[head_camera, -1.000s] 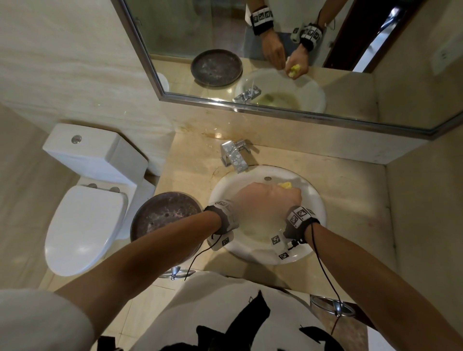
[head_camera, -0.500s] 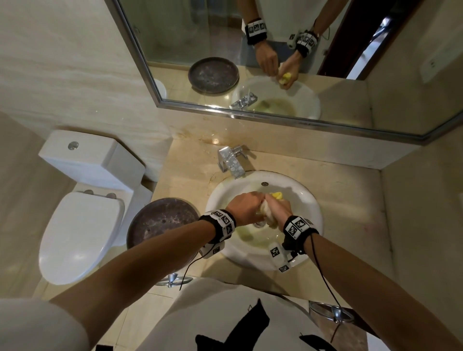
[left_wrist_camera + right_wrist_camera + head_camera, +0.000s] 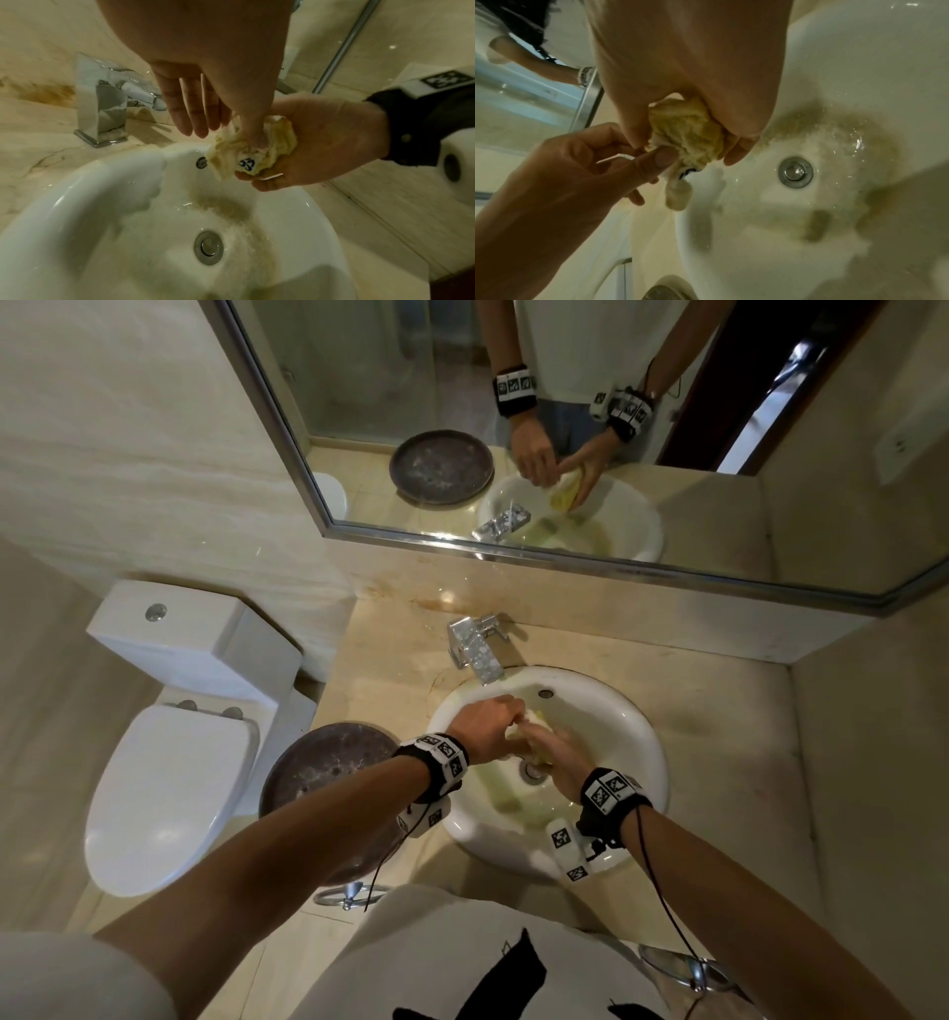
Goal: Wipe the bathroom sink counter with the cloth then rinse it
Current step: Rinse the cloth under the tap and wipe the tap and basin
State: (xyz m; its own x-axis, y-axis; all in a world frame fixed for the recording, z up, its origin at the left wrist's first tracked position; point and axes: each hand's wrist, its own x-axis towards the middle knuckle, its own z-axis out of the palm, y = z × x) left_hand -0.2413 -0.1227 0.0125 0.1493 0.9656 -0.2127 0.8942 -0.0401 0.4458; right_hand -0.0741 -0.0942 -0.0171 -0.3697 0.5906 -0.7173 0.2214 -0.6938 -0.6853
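The wet yellow cloth [image 3: 535,717] is bunched in a ball over the white sink basin [image 3: 648,765], just behind the drain [image 3: 530,771]. My right hand [image 3: 557,757] grips the cloth [image 3: 689,134] from below, fingers curled round it. My left hand [image 3: 488,726] meets it from the left. In the left wrist view its thumb [image 3: 257,136] presses into the cloth [image 3: 281,138] while the other fingers [image 3: 195,113] hang straight. The right wrist view shows that left hand [image 3: 577,162] pinching the cloth's edge. No water runs from the chrome tap [image 3: 475,649].
The basin [image 3: 77,203] is wet, with brownish streaks around the drain [image 3: 208,248]. A dark round dish [image 3: 328,773] sits on the beige counter [image 3: 744,711] left of the sink. A toilet [image 3: 169,762] stands further left. The mirror [image 3: 565,428] and walls close the back and right.
Both hands stayed over the basin with the cloth. They came apart from a tight clasp: my right hand slid nearer, toward the drain, and my left hand's grip eased to a pinch.
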